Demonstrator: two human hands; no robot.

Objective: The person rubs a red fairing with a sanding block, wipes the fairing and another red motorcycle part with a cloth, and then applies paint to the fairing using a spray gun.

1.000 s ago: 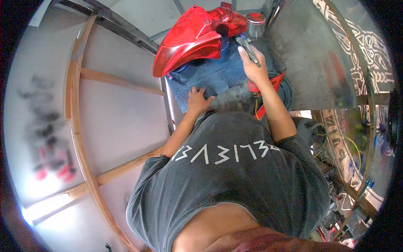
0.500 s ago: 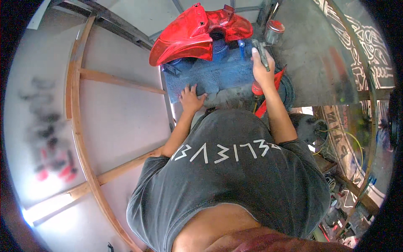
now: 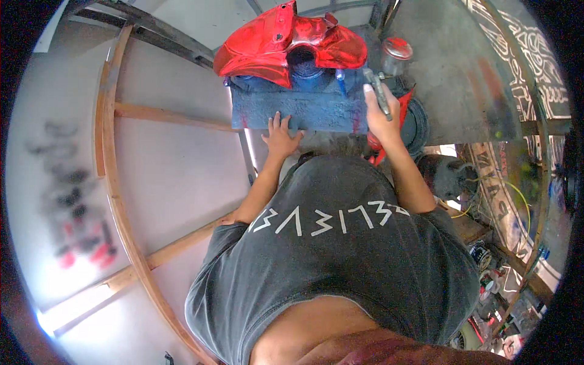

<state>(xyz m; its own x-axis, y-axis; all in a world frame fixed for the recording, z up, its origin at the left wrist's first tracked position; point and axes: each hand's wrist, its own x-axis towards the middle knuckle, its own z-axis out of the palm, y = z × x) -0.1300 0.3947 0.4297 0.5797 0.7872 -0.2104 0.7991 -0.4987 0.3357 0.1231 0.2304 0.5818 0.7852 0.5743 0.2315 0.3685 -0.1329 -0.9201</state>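
Head cam: glossy red fairing (image 3: 267, 48) over blue-stained bench (image 3: 267, 106), far side.
L hand (image 3: 281, 140): fingers spread, at bench's near edge.
R hand (image 3: 383, 125): curled round spray gun (image 3: 378, 94), near fairing's R end.

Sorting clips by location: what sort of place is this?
Probably a paint workshop: the right hand holds what looks like a spray gun, near a glossy red panel; paint smudges mark the left wall.

Left hand (image 3: 282, 140): spread at blue worktop's (image 3: 322, 112) near edge
Right hand (image 3: 383, 123): around grey spray gun (image 3: 379, 96)
Red panel (image 3: 261, 45): far side
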